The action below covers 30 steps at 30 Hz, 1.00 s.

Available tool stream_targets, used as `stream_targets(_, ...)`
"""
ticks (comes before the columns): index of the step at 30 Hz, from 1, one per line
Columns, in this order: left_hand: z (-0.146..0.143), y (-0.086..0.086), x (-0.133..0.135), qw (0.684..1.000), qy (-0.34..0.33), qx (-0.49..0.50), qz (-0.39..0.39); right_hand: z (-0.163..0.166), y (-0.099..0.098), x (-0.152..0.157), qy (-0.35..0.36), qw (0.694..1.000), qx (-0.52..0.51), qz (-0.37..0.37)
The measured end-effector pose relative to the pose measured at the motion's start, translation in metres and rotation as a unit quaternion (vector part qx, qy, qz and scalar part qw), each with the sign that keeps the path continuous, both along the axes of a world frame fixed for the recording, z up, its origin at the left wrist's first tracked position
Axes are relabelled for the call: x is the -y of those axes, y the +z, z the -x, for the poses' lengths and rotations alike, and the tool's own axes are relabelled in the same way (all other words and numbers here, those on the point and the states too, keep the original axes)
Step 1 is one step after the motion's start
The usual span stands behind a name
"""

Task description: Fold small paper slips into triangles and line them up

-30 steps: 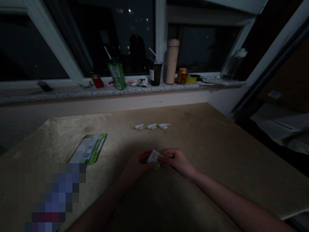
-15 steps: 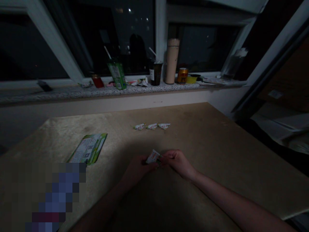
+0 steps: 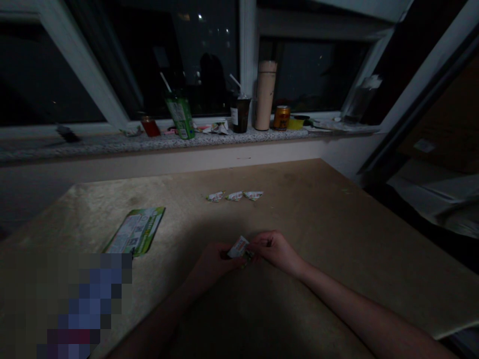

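Observation:
Between my two hands, above the near middle of the table, is a small white-and-green paper packet, partly folded. My left hand grips its left side between thumb and fingers. From the right, my right hand pinches its lower right edge with bent fingers. Beyond my hands, three small folded white-and-green packets lie in a row on the table. Print shows on the held packet, too small to read.
A green-and-white printed packet lies on the table at the left, beside a blurred-out patch. On the windowsill stand a red jar, a green cup, a dark cup, a tall flask and a gold can.
The held packet has tilted slightly and bent, with more of its green lower part showing by my right fingers. My hands have barely moved. The three packets in the row stay put.

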<state>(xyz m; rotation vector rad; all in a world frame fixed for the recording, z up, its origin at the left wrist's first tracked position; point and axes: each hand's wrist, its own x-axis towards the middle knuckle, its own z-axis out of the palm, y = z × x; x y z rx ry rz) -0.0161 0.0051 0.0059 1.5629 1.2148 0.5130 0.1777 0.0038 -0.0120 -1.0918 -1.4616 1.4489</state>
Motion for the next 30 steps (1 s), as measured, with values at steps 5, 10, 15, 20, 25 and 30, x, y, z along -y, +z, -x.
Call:
stream_targets(5, 0.0022, -0.0018, -0.0035, 0.998, -0.029, 0.044, 0.021, -0.0009, 0.0051, 0.0002, -0.010, 1.000, -0.010, 0.003)
stream_targets(10, 0.0001, -0.0017, -0.0035, 0.997, -0.040, 0.056, 0.023, -0.0019, 0.0057, -0.0008, 0.002, 0.999, -0.029, 0.018)
stream_targets(15, -0.0008, -0.0007, 0.0004, 0.998, -0.046, 0.044, 0.021, 0.0030, 0.0021, -0.0020, 0.026, 0.998, -0.053, 0.035)
stream_targets(20, -0.0019, -0.0002, 0.0009, 0.998, -0.047, 0.033, 0.025, 0.0072, -0.0014, -0.0025, 0.000, 0.998, -0.059, 0.005)
stream_targets(25, -0.0013, 0.0013, -0.0007, 0.997, -0.055, 0.024, 0.050, 0.0057, -0.0027, -0.0036, 0.004, 0.997, -0.080, -0.017)
stream_targets(30, -0.0026, 0.0025, 0.0025, 0.996, -0.062, 0.009, 0.069, 0.0080, -0.0027, -0.0029, -0.004, 0.996, -0.082, -0.023)
